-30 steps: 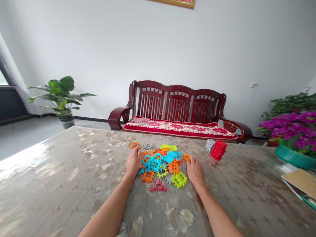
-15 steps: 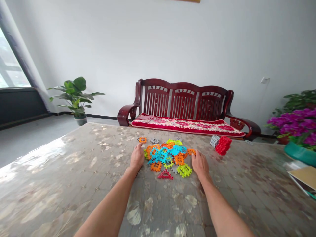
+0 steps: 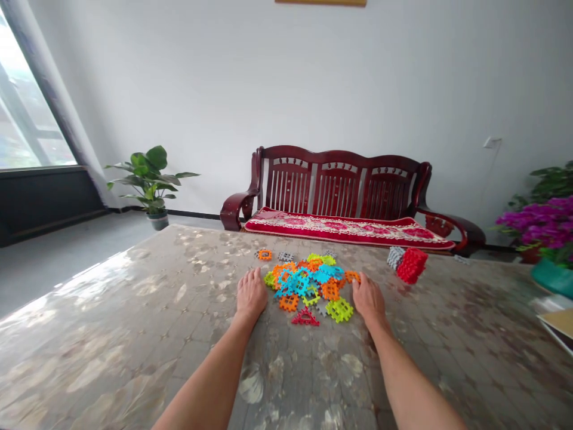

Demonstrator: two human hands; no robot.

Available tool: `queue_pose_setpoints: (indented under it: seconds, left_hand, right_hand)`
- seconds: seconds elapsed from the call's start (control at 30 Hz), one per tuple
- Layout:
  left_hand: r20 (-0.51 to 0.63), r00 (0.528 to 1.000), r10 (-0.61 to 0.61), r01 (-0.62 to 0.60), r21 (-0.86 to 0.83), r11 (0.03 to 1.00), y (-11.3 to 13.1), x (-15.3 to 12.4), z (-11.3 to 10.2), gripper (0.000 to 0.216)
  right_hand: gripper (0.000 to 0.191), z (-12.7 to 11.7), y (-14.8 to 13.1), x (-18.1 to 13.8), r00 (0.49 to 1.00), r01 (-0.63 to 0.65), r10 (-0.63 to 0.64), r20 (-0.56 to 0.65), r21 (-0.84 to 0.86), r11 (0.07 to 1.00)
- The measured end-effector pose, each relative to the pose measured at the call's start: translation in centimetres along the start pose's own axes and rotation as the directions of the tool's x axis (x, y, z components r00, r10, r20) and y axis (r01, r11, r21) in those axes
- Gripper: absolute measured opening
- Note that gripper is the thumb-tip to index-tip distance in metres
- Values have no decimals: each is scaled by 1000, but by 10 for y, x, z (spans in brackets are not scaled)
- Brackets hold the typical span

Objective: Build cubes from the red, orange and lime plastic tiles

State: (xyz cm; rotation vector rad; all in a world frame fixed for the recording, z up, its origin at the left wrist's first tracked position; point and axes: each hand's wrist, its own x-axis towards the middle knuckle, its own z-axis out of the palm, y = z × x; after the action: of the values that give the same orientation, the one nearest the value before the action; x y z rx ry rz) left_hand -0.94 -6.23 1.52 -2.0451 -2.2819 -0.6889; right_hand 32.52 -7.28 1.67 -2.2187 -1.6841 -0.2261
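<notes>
The pile of interlocking tiles (image 3: 308, 283) is moulded plastic: bright, smooth, with a faint sheen. The red block cube (image 3: 412, 265) looks to be the same plastic. The table (image 3: 134, 310) wears a clear, glossy plastic sheet over a floral patterned cloth, and window light glares off it. The bench (image 3: 233, 208) is dark red wood, lacquered to a shine. Its seat cushion (image 3: 349, 227) is woven cloth, matt. The wall (image 3: 268, 89) is matt paint.

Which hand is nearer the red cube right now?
Right. The right hand lies left of the red cube, apart from it; the left hand is farther left, beyond the tile pile.
</notes>
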Motion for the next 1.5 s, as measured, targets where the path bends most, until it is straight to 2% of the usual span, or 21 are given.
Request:
queue_pose_setpoints:
  seconds: [0.27, 0.63, 1.03, 1.27, 1.5]
  left_hand:
    - [14, 1000, -5, 4, 94, 996, 4, -1, -5, 48]
    - [43, 999, 25, -32, 166, 986, 7, 0, -8, 47]
    - [53, 998, 32, -41, 178, 983, 10, 2, -10, 44]
    - [47, 998, 37, -44, 173, 984, 9, 3, -8, 45]
    - [34, 998, 45, -50, 170, 984, 8, 4, -8, 43]
  right_hand:
    - [35, -3, -3, 0, 1000, 6, -6, 28, -21, 1000]
    - [38, -6, -5, -3, 998, 23, -21, 52, -28, 999]
    - [39, -6, -5, -3, 994, 62, -62, 92, 6, 998]
    - [38, -11, -6, -4, 993, 40, -43, 108, 33, 999]
    - [39, -4, -5, -2, 994, 36, -40, 97, 44, 998]
